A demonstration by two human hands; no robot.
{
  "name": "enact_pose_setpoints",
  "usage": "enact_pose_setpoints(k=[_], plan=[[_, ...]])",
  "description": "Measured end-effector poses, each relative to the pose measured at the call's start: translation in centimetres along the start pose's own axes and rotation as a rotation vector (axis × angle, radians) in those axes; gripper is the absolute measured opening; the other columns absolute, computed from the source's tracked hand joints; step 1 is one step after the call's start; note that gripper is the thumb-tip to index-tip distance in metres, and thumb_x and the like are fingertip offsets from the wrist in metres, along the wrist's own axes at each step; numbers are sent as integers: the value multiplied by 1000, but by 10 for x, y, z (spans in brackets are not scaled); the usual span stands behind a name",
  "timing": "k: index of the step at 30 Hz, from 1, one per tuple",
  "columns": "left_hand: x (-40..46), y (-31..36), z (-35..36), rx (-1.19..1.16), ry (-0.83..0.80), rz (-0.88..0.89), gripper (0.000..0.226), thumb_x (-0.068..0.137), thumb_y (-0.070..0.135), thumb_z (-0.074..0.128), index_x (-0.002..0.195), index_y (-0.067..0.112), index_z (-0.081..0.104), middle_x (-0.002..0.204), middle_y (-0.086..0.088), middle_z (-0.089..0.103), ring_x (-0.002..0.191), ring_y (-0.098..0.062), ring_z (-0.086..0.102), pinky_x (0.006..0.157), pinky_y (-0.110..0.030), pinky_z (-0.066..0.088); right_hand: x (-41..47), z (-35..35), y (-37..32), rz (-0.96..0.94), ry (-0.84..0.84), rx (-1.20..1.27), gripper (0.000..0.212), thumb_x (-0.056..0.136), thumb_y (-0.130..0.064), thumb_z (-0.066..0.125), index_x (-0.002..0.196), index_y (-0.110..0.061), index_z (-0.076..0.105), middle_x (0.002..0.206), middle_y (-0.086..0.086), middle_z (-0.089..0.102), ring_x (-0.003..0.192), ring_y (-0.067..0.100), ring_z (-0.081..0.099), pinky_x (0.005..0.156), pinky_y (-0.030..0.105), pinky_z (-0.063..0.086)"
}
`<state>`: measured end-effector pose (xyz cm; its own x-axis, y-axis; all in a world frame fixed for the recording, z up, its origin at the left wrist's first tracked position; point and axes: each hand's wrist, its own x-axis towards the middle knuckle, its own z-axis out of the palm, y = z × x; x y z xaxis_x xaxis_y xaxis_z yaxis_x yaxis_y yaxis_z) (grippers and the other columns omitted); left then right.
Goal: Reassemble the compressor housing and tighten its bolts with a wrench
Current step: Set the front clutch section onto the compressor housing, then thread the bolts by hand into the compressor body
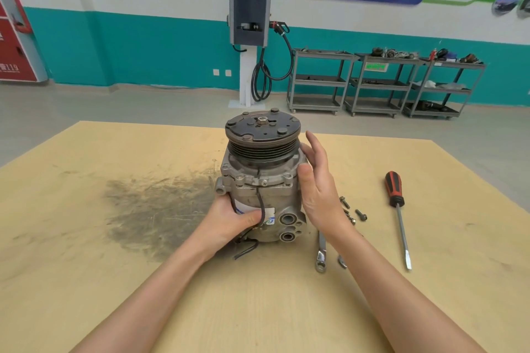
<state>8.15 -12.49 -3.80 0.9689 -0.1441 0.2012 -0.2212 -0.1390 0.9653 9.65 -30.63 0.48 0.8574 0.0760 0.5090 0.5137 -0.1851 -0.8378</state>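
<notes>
The compressor (262, 178) is stood upright, pulley end up, at the middle of the tabletop (114, 281). Its lower left side is clasped in the grip of the left hand (232, 216), thumb curled across the label, while its right side is touched by the right hand (318, 186), whose grip is wide, with fingers straight. To the right, a screwdriver (398, 215) is laid farthest out, a wrench (321, 255) nearer the compressor, and loose bolts (354, 212) between them.

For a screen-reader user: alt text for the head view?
A compressor stands pulley-up on a wooden table, the left hand gripping its lower body, the right hand flat against its side. Loose bolts, a wrench and a screwdriver lie to its right.
</notes>
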Motion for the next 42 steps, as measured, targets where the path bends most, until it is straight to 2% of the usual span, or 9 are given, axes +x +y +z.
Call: enact_pose_setpoints(k=[7,12,16,20,26,31,35,38,42], plan=[[-5,-6,-4,-30,82,-29,34,81,-2,73,62,26,75,70,17,73,68,9,67,60,-5,47,8,13,-10,-5,-66,-100,89,74,-86,37,147,-38,17,126,-32,45,123,-5,46,102,14,37],[-12,-3,-5,-84,70,-15,16,78,13,75,65,22,73,70,17,72,68,8,65,62,-6,46,14,24,-13,-13,-100,-158,76,84,-68,38,149,-35,19,142,-3,45,132,12,43,110,41,37],[-10,-2,-3,-66,86,-27,21,84,4,73,79,25,75,77,17,75,74,8,68,63,-7,48,12,15,-13,1,-113,-153,76,85,-67,39,149,-30,23,138,-13,42,132,5,40,109,31,37],[-13,-3,-5,-93,104,-15,33,85,2,71,65,28,76,71,17,73,68,8,66,61,-6,46,17,10,-22,23,-251,-192,76,88,-61,42,151,-22,24,151,-6,36,135,7,37,111,38,37],[-13,-5,1,-92,80,18,36,86,11,74,66,40,77,66,21,70,64,12,62,60,-3,44,22,-48,-20,23,-197,-312,51,93,-55,32,138,-31,41,139,-19,45,119,-22,38,95,-2,30],[-14,-5,8,-35,129,71,36,80,24,80,76,59,72,86,30,72,86,16,64,69,-1,44,7,-110,11,164,-24,-665,26,100,-28,48,120,-21,64,115,-8,65,105,9,60,87,22,42],[-14,-2,7,-8,115,69,19,61,51,73,72,66,67,83,38,68,87,21,61,70,2,42,-21,-113,33,244,-101,-798,23,99,-24,52,112,-18,69,111,-3,69,92,6,59,75,14,38],[-13,-2,7,-35,95,82,23,66,44,75,76,63,70,87,34,70,90,18,63,73,0,44,-32,-98,27,241,-119,-690,28,98,-33,51,120,-22,64,118,-8,65,107,6,59,87,20,44],[-13,-9,7,-71,92,107,37,82,9,75,75,46,75,84,34,69,88,19,63,72,1,44,-37,-58,5,242,-418,-483,76,87,-61,31,151,-19,29,152,-11,35,139,2,32,113,22,27]])
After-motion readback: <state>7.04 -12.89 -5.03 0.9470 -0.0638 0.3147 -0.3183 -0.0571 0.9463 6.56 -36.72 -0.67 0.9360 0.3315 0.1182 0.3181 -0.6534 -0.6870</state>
